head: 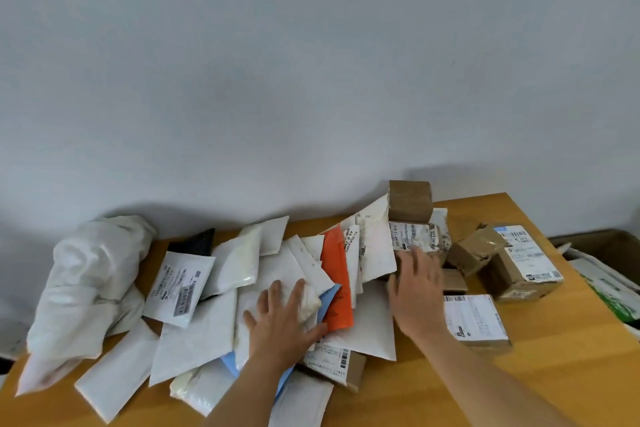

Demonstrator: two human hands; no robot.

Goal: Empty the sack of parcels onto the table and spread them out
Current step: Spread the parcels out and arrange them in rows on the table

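1. Nearest the camera, two bare forearms reach out over a wooden table (540, 388) that stands against a pale wall (311, 62)
2. The left hand (282, 319) lies flat with its fingers spread, pressing down on a crumpled white mailer in the middle of the parcels (273, 291) — it grips nothing
3. The right hand (417, 291) is also open, fingers straight and a little blurred, over the right edge of the heap beside a white labelled box (476, 321); whether it touches anything I cannot tell
4. The parcels lie heaped and overlapping across the table: mostly white padded envelopes, with an orange envelope (336, 284) and a blue one (327, 302) just right of the left hand
5. To the right, apart from the soft mailers, sit brown cardboard boxes (512, 263) with printed labels
6. At the left end of the table the white sack (90, 284) lies slumped and crumpled, touching the nearest envelopes
7. Farthest back, one taped brown box (410, 200) stands on top of the pile — close to the wall
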